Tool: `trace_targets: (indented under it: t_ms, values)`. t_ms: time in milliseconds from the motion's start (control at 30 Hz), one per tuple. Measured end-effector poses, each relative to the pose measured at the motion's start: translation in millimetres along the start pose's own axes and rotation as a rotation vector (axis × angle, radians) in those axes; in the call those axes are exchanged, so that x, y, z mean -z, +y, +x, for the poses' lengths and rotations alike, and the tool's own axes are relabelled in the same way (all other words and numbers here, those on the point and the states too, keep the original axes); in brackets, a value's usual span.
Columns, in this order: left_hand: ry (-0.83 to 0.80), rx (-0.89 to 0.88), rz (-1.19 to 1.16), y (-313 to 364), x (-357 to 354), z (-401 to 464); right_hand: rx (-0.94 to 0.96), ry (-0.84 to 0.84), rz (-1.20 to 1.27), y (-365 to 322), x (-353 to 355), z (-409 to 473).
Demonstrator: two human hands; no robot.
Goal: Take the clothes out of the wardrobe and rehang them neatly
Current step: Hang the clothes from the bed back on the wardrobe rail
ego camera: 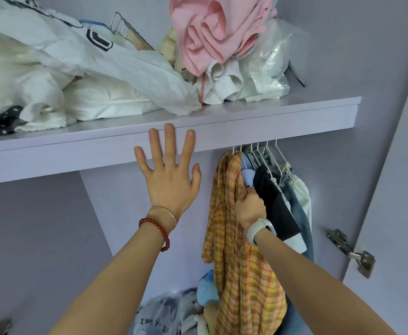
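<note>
Now L hand (168, 176) spread flat, R hand (250, 205) gripping crumpled plaid shirt (244, 274).

The shelf (246, 122) hides the rail and hanger hooks (258, 146) (only stems show)

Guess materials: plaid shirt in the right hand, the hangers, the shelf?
Plaid shirt: thin woven fabric, likely cotton, matte; it drapes and bunches where the right hand grips it.
Hangers: slim white rods, probably plastic or coated wire; cannot tell which.
Shelf: lilac board, smooth and faintly glossy, seemingly laminated; the left hand lies open before its edge.
</note>
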State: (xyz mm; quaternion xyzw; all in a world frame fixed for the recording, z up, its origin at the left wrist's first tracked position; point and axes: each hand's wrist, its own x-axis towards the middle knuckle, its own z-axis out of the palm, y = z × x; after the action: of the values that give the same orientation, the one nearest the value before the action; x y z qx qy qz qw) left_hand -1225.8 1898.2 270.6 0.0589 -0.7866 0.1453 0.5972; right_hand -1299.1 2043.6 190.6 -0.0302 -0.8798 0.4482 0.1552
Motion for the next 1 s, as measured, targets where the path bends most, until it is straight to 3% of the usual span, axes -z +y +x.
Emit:
trace_targets:
  t_ms: [200,333,400,533,633,800,1000]
  values:
    - [-0.135,0.009,-0.076,2,17,2,0.229,-0.032,-0.068,18,24,-46]
    - [-0.259,0.157,-0.302,12,40,-24,0.322,0.037,-0.232,39,61,-84]
    - [-0.361,0.212,-0.429,25,54,-57,0.328,0.053,-0.299,54,79,-107]
    - [-0.654,0.125,-0.654,67,81,-135,0.284,0.099,-0.350,103,117,-169]
    - [-0.879,0.026,-0.753,112,108,-187,0.129,0.106,-0.399,156,147,-234]
    - [-1.200,-0.403,-0.894,205,180,-261,-0.273,0.123,-0.539,243,215,-349]
    - [-1.273,-0.870,-1.139,313,312,-331,-0.771,0.303,-0.532,319,294,-501]
